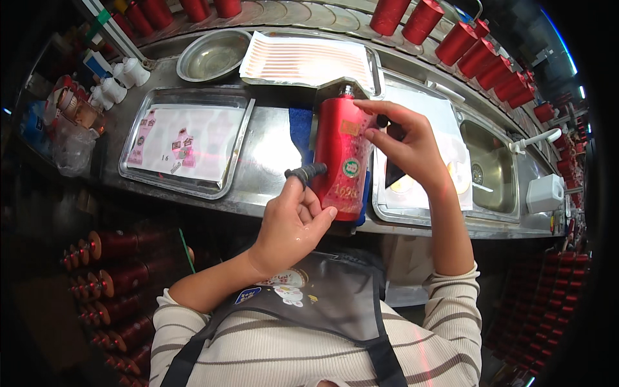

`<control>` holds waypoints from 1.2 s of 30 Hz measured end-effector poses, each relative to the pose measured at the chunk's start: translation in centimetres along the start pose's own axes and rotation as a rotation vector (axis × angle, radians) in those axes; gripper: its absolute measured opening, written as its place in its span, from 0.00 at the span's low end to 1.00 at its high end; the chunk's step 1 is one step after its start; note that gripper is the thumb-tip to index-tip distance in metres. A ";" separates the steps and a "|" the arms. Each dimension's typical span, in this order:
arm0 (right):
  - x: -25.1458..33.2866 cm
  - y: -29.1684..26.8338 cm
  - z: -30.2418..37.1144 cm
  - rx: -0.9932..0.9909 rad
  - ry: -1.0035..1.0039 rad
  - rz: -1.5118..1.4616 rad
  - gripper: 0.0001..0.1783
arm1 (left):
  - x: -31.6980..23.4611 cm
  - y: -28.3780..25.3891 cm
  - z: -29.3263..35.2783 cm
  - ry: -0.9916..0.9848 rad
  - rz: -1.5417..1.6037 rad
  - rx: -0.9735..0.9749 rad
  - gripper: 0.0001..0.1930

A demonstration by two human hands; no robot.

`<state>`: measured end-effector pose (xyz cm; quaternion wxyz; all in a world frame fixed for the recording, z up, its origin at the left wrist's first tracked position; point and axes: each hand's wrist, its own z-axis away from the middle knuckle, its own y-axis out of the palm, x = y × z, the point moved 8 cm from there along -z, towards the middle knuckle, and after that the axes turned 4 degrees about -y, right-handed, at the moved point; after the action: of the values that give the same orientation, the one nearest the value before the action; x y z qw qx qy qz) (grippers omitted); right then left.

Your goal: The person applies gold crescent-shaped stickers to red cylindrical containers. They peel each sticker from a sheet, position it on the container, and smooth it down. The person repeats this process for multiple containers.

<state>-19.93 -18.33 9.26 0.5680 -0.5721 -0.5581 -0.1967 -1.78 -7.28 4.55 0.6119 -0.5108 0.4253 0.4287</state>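
A glossy red bottle [330, 138] with a bare neck stands tilted slightly in front of me at the counter's edge. Its face carries a clear decal film [351, 169] with a green round emblem, gold marks and small dots. My left hand [293, 219] grips the bottle's lower part, thumb at the base and black-covered fingers along the left side. At the upper right edge, my right hand [403, 135] has its forefinger on the shoulder and its thumb by the film's edge, which it seems to pinch. A black cover shows on one of its fingers.
Left, a metal tray [179, 187] holds printed decal sheets; a steel bowl [213, 55] and striped sheet [303, 58] lie behind. Right are white paper [422, 109], a sink [493, 161] and a white jug [545, 193]. Red bottles [422, 22] line the conveyor [322, 22].
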 end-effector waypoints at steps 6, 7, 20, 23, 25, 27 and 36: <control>-1.9 -0.7 0.1 -0.265 0.151 0.000 0.26 | -1.4 -3.6 -1.6 0.197 -0.251 -0.108 0.23; -3.4 -1.3 0.7 -0.359 0.133 -0.029 0.24 | -1.4 -3.7 -2.2 0.217 -0.314 -0.079 0.27; -1.7 4.5 9.2 0.046 0.235 0.111 0.43 | -1.8 0.8 -4.2 0.618 -0.517 0.259 0.37; -1.4 4.0 9.0 0.048 0.297 0.075 0.40 | -2.1 0.6 -4.2 0.598 -0.526 0.253 0.38; -0.6 3.4 8.4 0.036 0.291 0.090 0.41 | -2.7 0.2 -4.3 0.617 -0.509 0.214 0.39; -0.4 3.5 8.1 0.033 0.258 0.136 0.41 | -2.9 0.4 -4.5 0.605 -0.524 0.212 0.39; -1.5 3.8 7.2 0.044 0.204 0.166 0.45 | -1.2 1.0 -5.3 0.469 -0.054 0.247 0.48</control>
<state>-20.12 -11.67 4.30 0.6486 -0.5806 -0.4523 -0.1940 -3.46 -12.56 4.84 0.5655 -0.5288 0.5908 0.2270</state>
